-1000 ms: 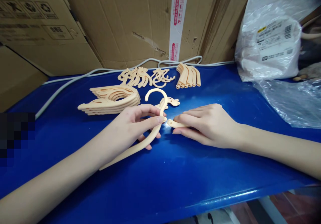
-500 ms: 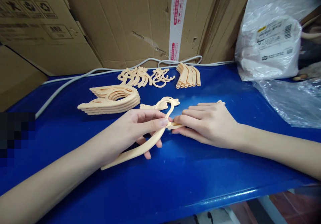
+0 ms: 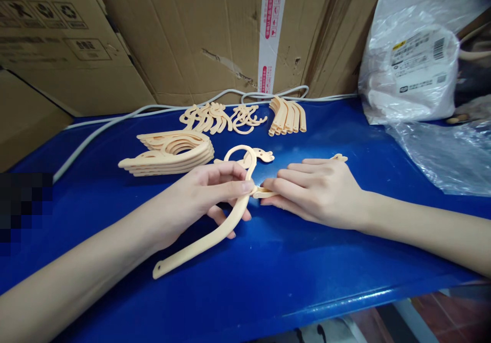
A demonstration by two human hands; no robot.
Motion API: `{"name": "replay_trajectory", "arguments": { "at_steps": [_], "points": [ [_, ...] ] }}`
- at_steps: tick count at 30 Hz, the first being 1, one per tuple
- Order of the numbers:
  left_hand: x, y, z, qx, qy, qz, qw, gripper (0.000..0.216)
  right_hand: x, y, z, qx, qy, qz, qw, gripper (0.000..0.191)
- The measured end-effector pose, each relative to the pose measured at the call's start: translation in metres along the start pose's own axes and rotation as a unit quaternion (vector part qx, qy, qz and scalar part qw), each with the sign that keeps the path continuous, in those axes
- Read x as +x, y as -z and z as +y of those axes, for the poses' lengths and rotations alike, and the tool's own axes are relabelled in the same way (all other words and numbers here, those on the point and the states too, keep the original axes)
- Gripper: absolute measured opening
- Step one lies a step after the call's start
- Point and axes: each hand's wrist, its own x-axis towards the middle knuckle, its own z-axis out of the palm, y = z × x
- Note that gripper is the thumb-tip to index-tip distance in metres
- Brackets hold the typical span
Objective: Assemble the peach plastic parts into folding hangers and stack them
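Observation:
My left hand (image 3: 209, 194) is closed on a peach plastic hanger piece with a hook (image 3: 215, 230); its long arm slants down to the left over the blue table (image 3: 268, 281). My right hand (image 3: 314, 189) pinches a second peach arm piece (image 3: 264, 193), whose far tip shows behind the hand. The two pieces meet between my fingertips. Just behind the hook lies a small peach part (image 3: 264, 154).
Behind my hands lie a stack of peach hanger bodies (image 3: 169, 153), a row of curly hook parts (image 3: 218, 118) and a bundle of arm pieces (image 3: 287, 116). A white cable (image 3: 115, 123) runs along cardboard boxes (image 3: 192, 30). Plastic bags (image 3: 414, 61) sit at the right.
The hook piece in my left hand has tipped, and its long arm now reaches lower and further left. My right hand has pushed its piece up against the hook's base.

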Motion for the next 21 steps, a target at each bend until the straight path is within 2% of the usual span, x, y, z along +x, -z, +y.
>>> {"name": "replay_trajectory", "arguments": {
  "at_steps": [10,21],
  "points": [
    [0.0004,-0.0035,0.0008,0.015,-0.034,-0.005,0.999,0.018,0.0004,-0.0005,-0.0003,-0.010,0.039,0.010,0.999,0.037],
    [0.0013,-0.0066,-0.0006,0.034,-0.065,0.020,0.997,0.016,-0.0028,-0.0028,-0.0008,0.030,0.003,-0.035,0.999,0.042]
  ]
}}
